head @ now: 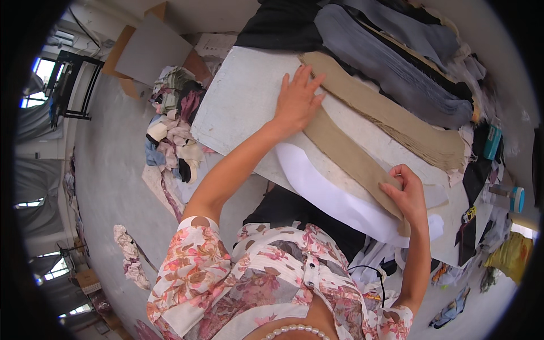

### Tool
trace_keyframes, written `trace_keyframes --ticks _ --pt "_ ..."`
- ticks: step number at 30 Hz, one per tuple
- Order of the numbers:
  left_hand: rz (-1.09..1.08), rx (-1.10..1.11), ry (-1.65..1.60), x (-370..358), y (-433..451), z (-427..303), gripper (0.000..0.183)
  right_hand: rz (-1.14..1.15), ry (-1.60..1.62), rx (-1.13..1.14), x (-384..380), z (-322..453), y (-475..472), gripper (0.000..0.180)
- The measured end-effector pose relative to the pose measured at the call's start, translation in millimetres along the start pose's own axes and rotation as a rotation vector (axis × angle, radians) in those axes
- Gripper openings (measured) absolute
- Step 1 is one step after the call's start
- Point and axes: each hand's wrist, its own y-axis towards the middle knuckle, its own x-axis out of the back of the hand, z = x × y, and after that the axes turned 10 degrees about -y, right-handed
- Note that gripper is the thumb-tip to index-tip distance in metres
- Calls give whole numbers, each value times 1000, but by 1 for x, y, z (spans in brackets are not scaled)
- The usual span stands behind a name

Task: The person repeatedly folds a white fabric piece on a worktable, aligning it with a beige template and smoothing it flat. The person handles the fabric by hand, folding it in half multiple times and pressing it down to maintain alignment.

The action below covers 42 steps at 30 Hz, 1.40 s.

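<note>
My left hand [298, 100] lies with fingers spread at the upper end of a tan fabric strip [346, 144], its fingertips beside a stack of similar tan pieces [395, 119]. At the strip's lower end, my right hand [407, 193] pinches the fabric edge between thumb and fingers. The strip runs diagonally between both hands. Nearer my body, a curved white piece [323, 199], perhaps interfacing or paper, lies along the table edge and partly overhangs it. Part of the strip is covered by my hands.
Grey-blue fabric layers [391, 72] and black cloth [284, 25] lie across the far side of the pale table [242, 93]. A dark phone-like object [467, 240] rests near the right edge. Fabric scraps [176, 136] are heaped to the left, near a cardboard box [114, 51].
</note>
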Motion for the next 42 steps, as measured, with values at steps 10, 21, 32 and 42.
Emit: trace_keyframes --ticks 10,21,32,42 --pt "100 12 148 -13 2 -16 62 -90 -60 38 1 -2 4 24" --pt "216 -209 58 -37 -5 -42 63 -193 -123 59 6 -7 -1 25" --pt "249 -247 123 -31 -2 -65 62 -276 -398 29 -2 -12 5 31" --pt "371 -475 -64 -74 -18 -112 56 -155 -363 -57 31 -12 -13 31"
